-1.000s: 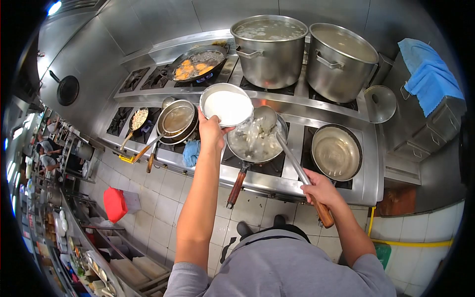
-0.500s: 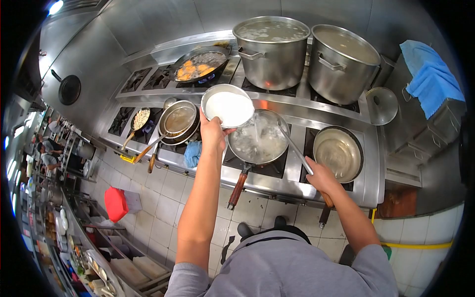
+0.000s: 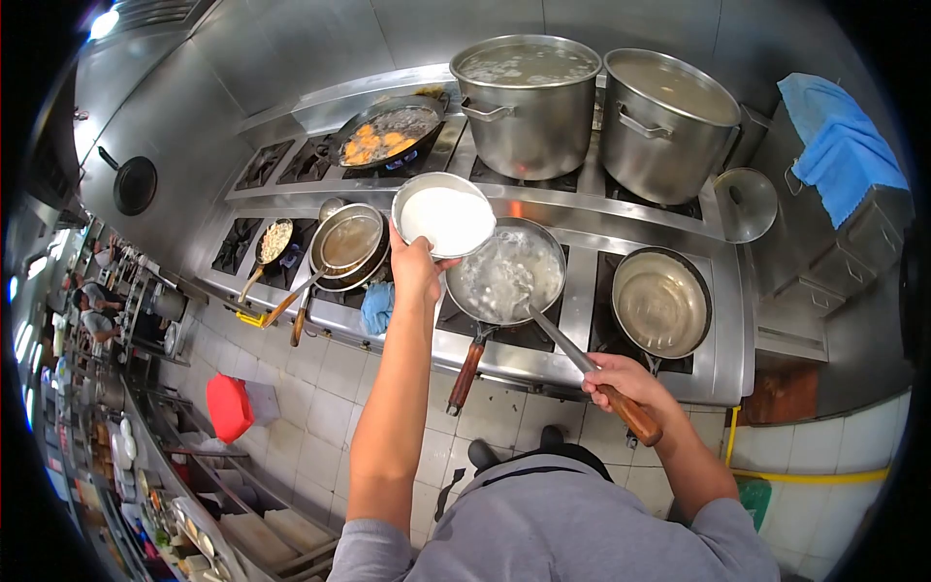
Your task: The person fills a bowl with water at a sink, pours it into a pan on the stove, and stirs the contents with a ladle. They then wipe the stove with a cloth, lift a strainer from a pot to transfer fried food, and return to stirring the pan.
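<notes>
My left hand (image 3: 417, 272) is closed on the near rim of a metal bowl (image 3: 443, 215) that holds a white liquid. The bowl is tilted to the right, its lip beside and above a frying pan (image 3: 506, 270). Whitish liquid with pale lumps or foam fills the pan, whose wooden handle (image 3: 467, 376) points towards me. In my right hand (image 3: 630, 388) is the wooden grip of a long metal ladle (image 3: 572, 354). The ladle's head is down in the pan's liquid, so its shape is partly hidden.
Two large stockpots (image 3: 529, 107) stand at the back. Orange pieces fry in a wok (image 3: 390, 133) behind the bowl. A strainer (image 3: 346, 238) rests over a pan on the left, beside a small pan (image 3: 276, 241) of food. Another pan (image 3: 661, 303) sits to the right.
My right hand has swung nearer to me, drawing the ladle's head from the pan's far right to its near side. The thin stream from the bowl no longer shows.
</notes>
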Action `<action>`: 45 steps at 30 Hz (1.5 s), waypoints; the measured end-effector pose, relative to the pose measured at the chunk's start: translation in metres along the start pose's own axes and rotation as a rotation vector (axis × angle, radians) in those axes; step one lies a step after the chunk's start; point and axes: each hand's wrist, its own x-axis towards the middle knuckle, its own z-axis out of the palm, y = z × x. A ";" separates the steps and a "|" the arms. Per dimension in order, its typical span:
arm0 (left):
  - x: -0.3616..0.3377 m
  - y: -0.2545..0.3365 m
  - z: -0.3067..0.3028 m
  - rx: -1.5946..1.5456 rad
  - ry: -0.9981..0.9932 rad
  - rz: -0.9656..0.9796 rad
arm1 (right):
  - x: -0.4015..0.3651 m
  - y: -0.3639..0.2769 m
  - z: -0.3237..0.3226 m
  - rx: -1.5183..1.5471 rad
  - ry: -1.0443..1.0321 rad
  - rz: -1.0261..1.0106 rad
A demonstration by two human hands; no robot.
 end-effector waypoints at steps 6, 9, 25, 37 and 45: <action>-0.006 0.007 0.003 0.010 0.008 -0.001 | -0.005 -0.003 0.017 -0.267 0.070 -0.156; -0.006 0.008 0.003 0.003 0.015 0.005 | 0.005 0.000 0.007 -0.386 0.122 -0.239; -0.003 0.009 -0.001 0.012 0.058 -0.008 | 0.074 0.000 -0.019 -1.309 0.570 -0.422; 0.000 0.005 -0.004 0.016 0.053 -0.020 | 0.032 0.014 -0.007 -0.019 -0.020 -0.003; 0.000 0.002 -0.005 0.004 0.034 -0.010 | -0.005 0.008 0.007 -0.198 0.051 -0.142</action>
